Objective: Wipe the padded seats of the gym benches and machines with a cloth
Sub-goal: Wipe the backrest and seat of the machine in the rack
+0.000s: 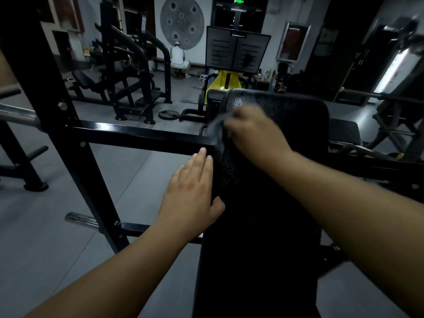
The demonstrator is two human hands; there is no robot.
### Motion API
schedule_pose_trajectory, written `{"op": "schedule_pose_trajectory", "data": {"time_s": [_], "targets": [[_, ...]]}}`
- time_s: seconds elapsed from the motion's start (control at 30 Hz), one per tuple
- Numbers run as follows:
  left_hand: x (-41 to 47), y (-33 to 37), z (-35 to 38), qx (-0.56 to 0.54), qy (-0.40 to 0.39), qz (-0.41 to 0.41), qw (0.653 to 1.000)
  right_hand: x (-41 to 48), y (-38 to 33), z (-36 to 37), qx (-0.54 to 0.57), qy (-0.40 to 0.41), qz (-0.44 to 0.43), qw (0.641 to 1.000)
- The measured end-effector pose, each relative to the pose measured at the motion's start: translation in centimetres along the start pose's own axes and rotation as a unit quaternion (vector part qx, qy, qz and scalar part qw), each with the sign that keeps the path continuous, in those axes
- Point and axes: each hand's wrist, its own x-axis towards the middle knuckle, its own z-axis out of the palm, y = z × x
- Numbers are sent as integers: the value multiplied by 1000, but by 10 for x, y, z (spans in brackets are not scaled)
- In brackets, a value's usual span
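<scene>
Fingers straight, the left hand (190,193) lies flat with its grip open, thumb on the left edge of the black padded seat (263,226). At 1 o'clock from it the blurred right hand (252,130) closes its grip on a dark cloth (216,131) at the seat's upper left edge. Farther off, at 12 o'clock, stands a yellow machine (226,82).
</scene>
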Motion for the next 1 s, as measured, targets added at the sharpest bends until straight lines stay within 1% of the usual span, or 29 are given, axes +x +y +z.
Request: {"op": "schedule_pose_trajectory", "data": {"time_s": [0.03, 0.07, 0.1, 0.13, 0.23, 0.27, 0.33, 0.37, 0.43, 0.5, 0.53, 0.63, 0.67, 0.7, 0.73, 0.77, 0.8, 0.83, 0.87, 0.9, 0.97, 1.0], "targets": [[-1, 2, 1, 2, -1, 0, 1000, 23, 5, 1, -6, 33, 74, 997], [-3, 4, 4, 5, -3, -2, 1000, 40, 5, 2, -1, 49, 143, 989], [-5, 6, 6, 9, -4, -4, 1000, 47, -1, 6, 10, 54, 174, 983], [-7, 6, 9, 11, -4, -2, 1000, 44, -13, 13, 24, 46, 162, 985], [-12, -1, 13, 17, -4, -10, 1000, -23, -58, 29, 69, 4, 21, 997], [-14, -4, 14, 22, -1, -11, 1000, -49, -66, 26, 94, -10, 2, 996], [-18, -9, 16, 35, 6, -10, 999, -61, -57, 18, 97, -31, -3, 995], [-20, -10, 16, 37, -3, -14, 999, -51, -48, 13, 83, -32, 12, 996], [-25, -8, 19, 21, -25, -27, 999, -26, -34, 9, 55, 0, 92, 994], [-28, -6, 20, 12, -34, -36, 999, -24, -42, 14, 50, 15, 153, 987], [-31, -4, 19, 10, -35, -34, 999, -41, -55, 19, 54, 1, 150, 987], [-37, -5, 17, 21, -33, -42, 998, -127, -88, 20, 79, -92, 56, 991], [-39, -5, 16, 24, -27, -40, 999, -145, -84, 16, 72, -107, 29, 991], [-41, -5, 17, 26, -24, -33, 999, -149, -71, 14, 55, -101, 15, 993], [-42, -4, 19, 24, -25, -27, 999, -141, -57, 11, 28, -85, 25, 996], [-44, -1, 21, 17, -33, -25, 999, -125, -44, 9, 0, -48, 65, 997], [-47, 2, 25, 11, -38, -24, 999, -108, -36, 11, -24, -2, 128, 991], [-49, 6, 29, 9, -35, -25, 999, -95, -37, 15, -23, 25, 188, 982], [-52, 10, 32, 8, -35, -25, 999, -91, -48, 20, -6, 38, 215, 976], [-55, 13, 36, 5, -35, -25, 999, -102, -65, 28, 10, 38, 202, 979], [-58, 16, 42, -3, -25, -19, 1000, -156, -93, 37, 32, -31, 88, 995], [-59, 15, 44, -1, -19, -9, 1000, -188, -96, 32, 51, -72, 37, 995]]}}
